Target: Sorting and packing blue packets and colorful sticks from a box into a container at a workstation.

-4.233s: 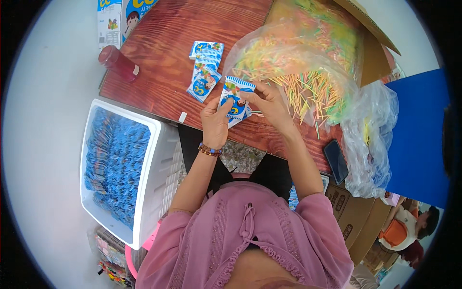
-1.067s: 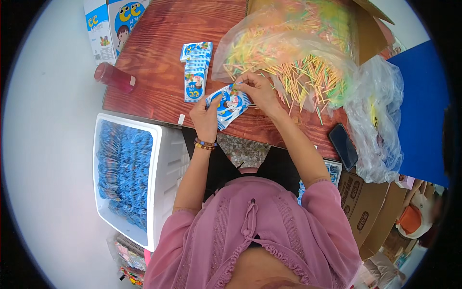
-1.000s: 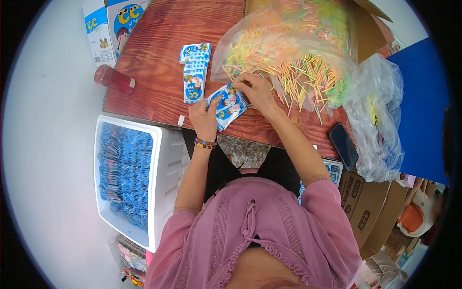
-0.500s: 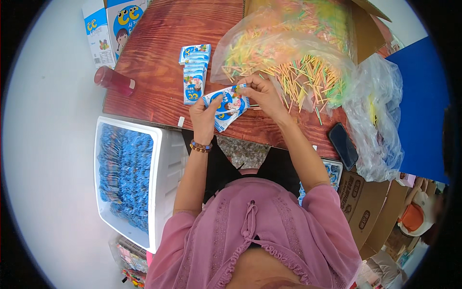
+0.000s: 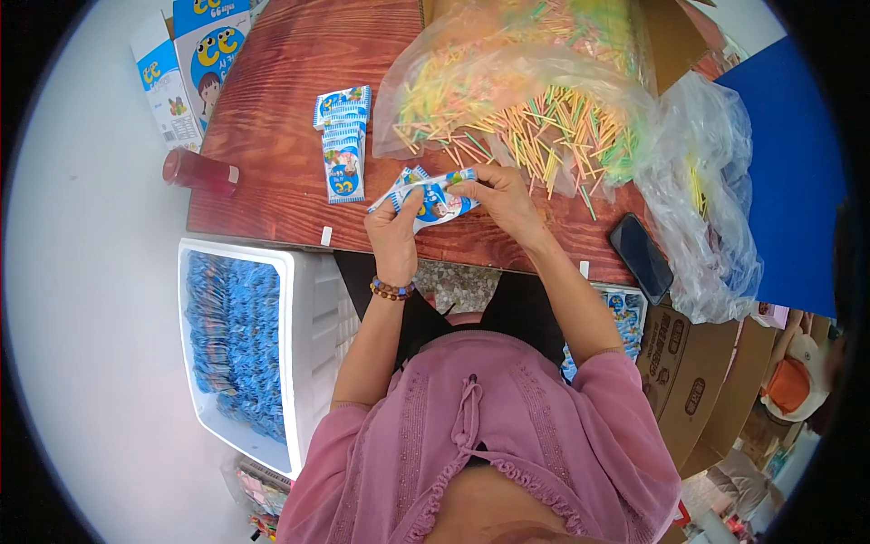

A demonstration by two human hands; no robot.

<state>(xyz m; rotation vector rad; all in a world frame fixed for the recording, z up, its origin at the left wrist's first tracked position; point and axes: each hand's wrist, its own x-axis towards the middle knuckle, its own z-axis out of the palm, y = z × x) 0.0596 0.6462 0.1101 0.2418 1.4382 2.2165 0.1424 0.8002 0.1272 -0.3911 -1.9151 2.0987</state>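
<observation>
My left hand pinches the left end of small blue and white packets printed with cartoon figures. My right hand grips the right end of the same packets, its thumb lying along the upper edge. The top packet bends between my hands, just above the table's front edge. How many packets are stacked there I cannot tell. To the left, an overlapping row of matching packets lies on the table. Beyond my right hand, thin pastel sticks spill from a clear plastic bag.
The red wood-grain table bears a pink bottle and a dark phone. A white foam box of blue packets stands at lower left. Crumpled plastic hangs off the right side, near cardboard boxes.
My hands have tilted the top packet, and its upper edge is now folded between my fingers. The whole view has shifted slightly, so the table items appear further left.
</observation>
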